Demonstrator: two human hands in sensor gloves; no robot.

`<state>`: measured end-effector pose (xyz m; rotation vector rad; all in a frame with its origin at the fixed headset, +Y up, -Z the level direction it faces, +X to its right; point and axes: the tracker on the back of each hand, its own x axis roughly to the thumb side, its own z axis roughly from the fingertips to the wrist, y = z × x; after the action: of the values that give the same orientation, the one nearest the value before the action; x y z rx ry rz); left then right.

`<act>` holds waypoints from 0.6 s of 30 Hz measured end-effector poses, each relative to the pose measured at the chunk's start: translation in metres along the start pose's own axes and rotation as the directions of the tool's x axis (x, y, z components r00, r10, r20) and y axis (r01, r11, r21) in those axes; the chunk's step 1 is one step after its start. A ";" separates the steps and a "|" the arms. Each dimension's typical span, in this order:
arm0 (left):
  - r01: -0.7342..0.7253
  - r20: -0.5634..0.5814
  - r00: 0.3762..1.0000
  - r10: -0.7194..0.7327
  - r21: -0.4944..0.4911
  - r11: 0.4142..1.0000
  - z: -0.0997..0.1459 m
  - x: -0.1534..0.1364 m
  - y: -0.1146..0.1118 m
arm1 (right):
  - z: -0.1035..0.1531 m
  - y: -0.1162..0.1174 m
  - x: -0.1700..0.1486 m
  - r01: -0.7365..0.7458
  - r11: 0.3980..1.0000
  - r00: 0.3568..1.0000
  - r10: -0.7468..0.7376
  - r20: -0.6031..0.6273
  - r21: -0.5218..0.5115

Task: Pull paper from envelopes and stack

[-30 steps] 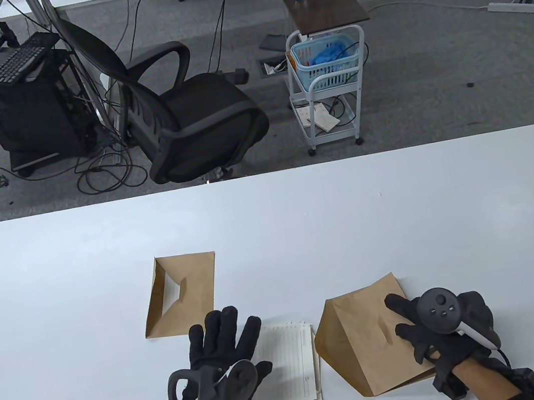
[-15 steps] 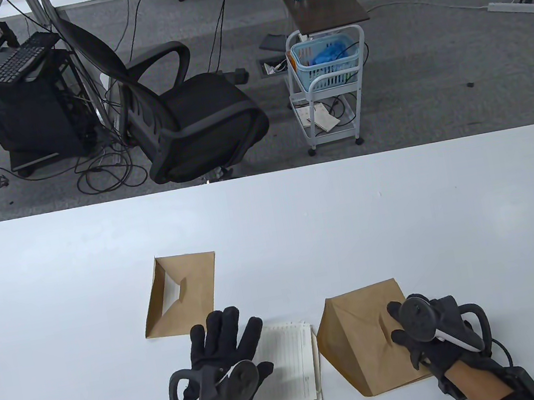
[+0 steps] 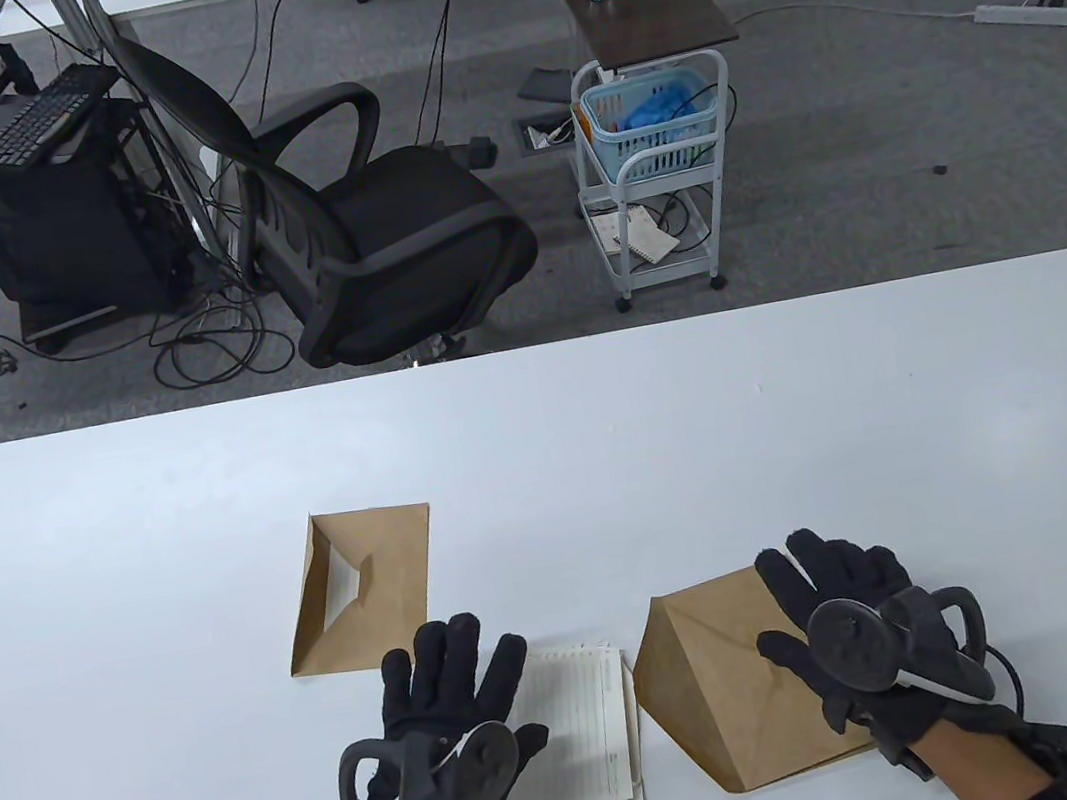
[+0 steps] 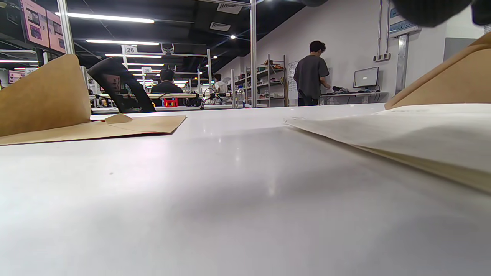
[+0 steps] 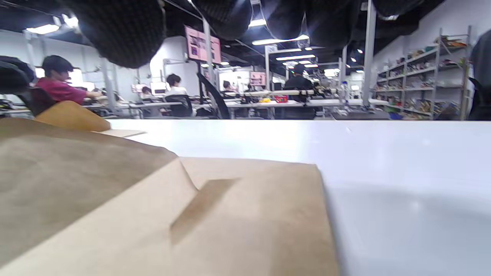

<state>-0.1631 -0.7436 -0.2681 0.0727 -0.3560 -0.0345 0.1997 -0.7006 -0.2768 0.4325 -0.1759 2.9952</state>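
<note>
A stack of lined paper sheets (image 3: 586,731) lies flat near the table's front edge. My left hand (image 3: 452,686) rests open on its left part, fingers spread. A brown envelope (image 3: 722,694) lies to the right of the stack with its left flap raised. My right hand (image 3: 822,592) is over the envelope's right part, fingers spread and open, gripping nothing. A second brown envelope (image 3: 366,588) with its flap open lies beyond my left hand. The left wrist view shows that envelope (image 4: 50,107) and the paper (image 4: 402,134). The right wrist view shows the near envelope (image 5: 153,214) below my fingers (image 5: 126,30).
The white table (image 3: 701,434) stretches bare behind and to both sides of the envelopes. A black office chair (image 3: 366,234) and a white cart with a blue basket (image 3: 652,128) stand on the floor beyond the far edge.
My right hand has uncurled its fingers and reached forward over the right envelope's far right corner. The left hand and the paper stack have not moved.
</note>
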 end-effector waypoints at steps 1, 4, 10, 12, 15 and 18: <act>0.001 0.000 1.000 -0.001 -0.001 1.000 0.000 0.000 0.000 | 0.002 0.001 0.002 -0.005 1.000 1.000 0.005 0.014 -0.002; 0.002 -0.002 1.000 -0.002 0.002 1.000 0.000 0.000 0.000 | 0.006 0.007 0.006 -0.063 0.997 0.997 0.064 0.045 -0.035; 0.004 -0.001 1.000 -0.004 -0.001 1.000 0.000 0.000 0.000 | 0.012 0.017 0.001 -0.071 0.997 0.996 0.072 0.044 -0.029; 0.004 0.000 1.000 -0.004 -0.002 1.000 0.000 0.000 0.000 | 0.012 0.017 0.000 -0.057 0.998 0.997 0.058 0.041 -0.024; 0.003 -0.001 1.000 -0.003 -0.002 1.000 0.000 -0.001 0.000 | 0.013 0.018 -0.001 -0.053 0.998 0.998 0.054 0.038 -0.018; 0.002 -0.005 1.000 -0.002 -0.001 1.000 0.000 -0.002 0.000 | 0.013 0.019 0.001 -0.052 0.999 0.998 0.052 0.041 -0.009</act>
<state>-0.1651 -0.7437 -0.2692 0.0720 -0.3504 -0.0366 0.2002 -0.7206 -0.2661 0.4962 -0.2059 3.0368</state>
